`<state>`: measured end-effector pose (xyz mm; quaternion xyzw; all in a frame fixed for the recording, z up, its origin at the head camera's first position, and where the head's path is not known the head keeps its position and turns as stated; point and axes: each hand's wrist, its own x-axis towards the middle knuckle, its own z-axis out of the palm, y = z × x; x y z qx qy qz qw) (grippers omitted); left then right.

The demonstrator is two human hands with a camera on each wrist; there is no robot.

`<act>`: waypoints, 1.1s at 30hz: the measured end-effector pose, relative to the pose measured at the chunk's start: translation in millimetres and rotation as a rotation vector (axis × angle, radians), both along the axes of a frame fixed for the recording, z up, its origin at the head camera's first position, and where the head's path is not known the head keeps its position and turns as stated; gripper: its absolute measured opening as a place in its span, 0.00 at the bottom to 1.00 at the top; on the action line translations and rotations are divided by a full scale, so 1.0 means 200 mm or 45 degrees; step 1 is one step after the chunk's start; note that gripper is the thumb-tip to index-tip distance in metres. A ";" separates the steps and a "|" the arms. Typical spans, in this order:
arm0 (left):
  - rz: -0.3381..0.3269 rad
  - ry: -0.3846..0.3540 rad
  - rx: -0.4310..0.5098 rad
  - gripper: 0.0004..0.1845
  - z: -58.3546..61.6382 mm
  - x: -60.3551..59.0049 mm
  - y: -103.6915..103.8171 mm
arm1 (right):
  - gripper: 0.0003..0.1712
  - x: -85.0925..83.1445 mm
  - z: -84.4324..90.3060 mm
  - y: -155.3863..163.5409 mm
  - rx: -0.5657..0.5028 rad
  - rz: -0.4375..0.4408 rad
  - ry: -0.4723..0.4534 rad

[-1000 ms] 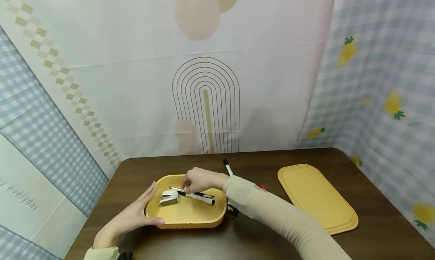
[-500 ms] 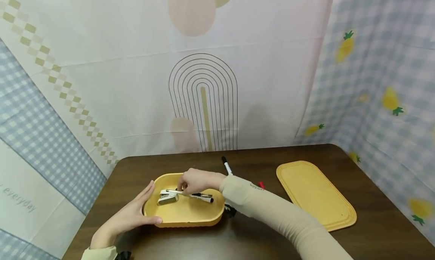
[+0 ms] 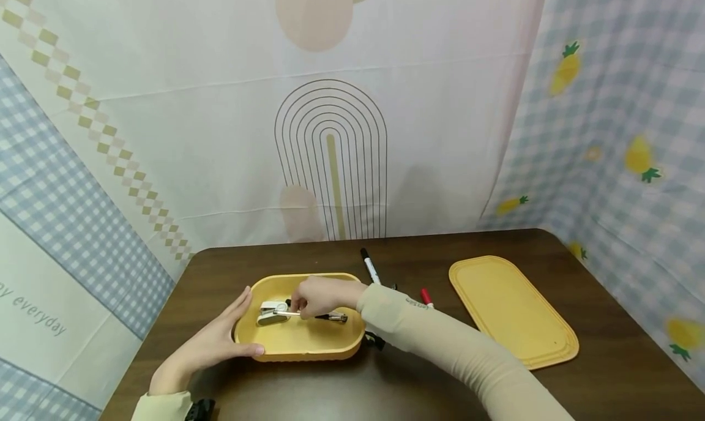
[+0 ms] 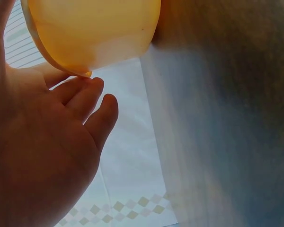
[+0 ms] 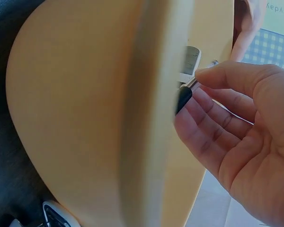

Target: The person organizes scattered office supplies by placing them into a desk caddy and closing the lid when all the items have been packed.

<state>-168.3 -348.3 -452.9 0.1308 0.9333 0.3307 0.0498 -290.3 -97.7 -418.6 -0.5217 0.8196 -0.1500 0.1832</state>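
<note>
A yellow plastic box (image 3: 300, 349) stands on the dark table. My left hand (image 3: 212, 341) holds its left end, thumb at the front rim and fingers around the far-left side. In the left wrist view the fingers of the left hand (image 4: 61, 127) lie against the box wall (image 4: 99, 33). My right hand (image 3: 322, 297) reaches inside and pinches a slim pen (image 3: 333, 316) with a black end; in the right wrist view thumb and fingertips meet on the pen (image 5: 184, 97). A small white stapler (image 3: 272, 312) sits to the left in the box, under the pen's tip.
A flat yellow lid (image 3: 512, 311) lies at the right of the table. Behind the box is a black-capped marker (image 3: 371, 266), and a red-capped marker (image 3: 426, 297) lies partly behind the right sleeve. A patterned cloth (image 3: 231, 133) hangs behind the table.
My right hand has shifted slightly within the box, and the pen has moved left toward the stapler. The white marker beneath it is now hidden. My left hand stays on the box.
</note>
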 end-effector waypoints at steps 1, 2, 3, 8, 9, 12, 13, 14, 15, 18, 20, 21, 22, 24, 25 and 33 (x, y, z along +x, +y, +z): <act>0.001 -0.006 0.004 0.62 0.00 0.00 0.00 | 0.11 0.00 0.00 0.00 -0.001 -0.001 -0.004; 0.000 -0.010 0.006 0.62 0.00 0.00 0.00 | 0.11 0.00 0.00 0.00 -0.003 -0.002 -0.007; 0.002 -0.013 0.010 0.62 0.00 0.00 0.01 | 0.11 0.00 -0.01 0.00 -0.004 -0.005 -0.009; 0.003 -0.028 0.015 0.62 -0.01 0.00 0.02 | 0.13 -0.02 -0.02 0.02 -0.013 0.012 -0.009; 0.003 -0.031 0.017 0.62 -0.02 0.00 0.03 | 0.13 -0.03 -0.01 0.03 -0.017 0.018 -0.002; 0.003 -0.038 0.022 0.62 -0.03 0.00 0.03 | 0.15 -0.08 0.03 0.06 -0.054 0.011 0.022; 0.002 -0.039 0.026 0.62 -0.03 0.00 0.04 | 0.16 -0.09 0.06 0.07 -0.065 -0.002 0.037; 0.002 -0.038 0.028 0.62 -0.03 0.01 0.04 | 0.16 -0.11 0.08 0.09 -0.081 -0.019 0.036; 0.007 -0.046 0.032 0.62 -0.03 0.00 0.04 | 0.16 -0.13 0.11 0.10 -0.098 -0.042 0.035; 0.016 -0.055 0.024 0.62 -0.03 0.01 0.03 | 0.16 -0.18 0.16 0.16 -0.133 -0.103 0.046; 0.020 -0.055 0.015 0.63 -0.02 0.01 0.01 | 0.16 -0.21 0.19 0.19 -0.145 -0.134 0.047; 0.021 -0.053 0.009 0.63 -0.01 0.01 0.01 | 0.16 -0.22 0.20 0.20 -0.149 -0.151 0.046; 0.016 -0.044 0.001 0.63 0.00 0.01 0.00 | 0.16 -0.24 0.21 0.22 -0.148 -0.169 0.043; 0.013 -0.033 -0.012 0.63 0.01 0.02 0.00 | 0.17 -0.26 0.23 0.26 -0.138 -0.206 0.035; 0.009 -0.027 -0.014 0.63 0.01 0.02 0.00 | 0.17 -0.28 0.24 0.28 -0.131 -0.229 0.034; -0.001 -0.031 -0.026 0.63 0.02 -0.01 0.00 | 0.16 -0.41 0.30 0.44 -0.097 -0.361 0.087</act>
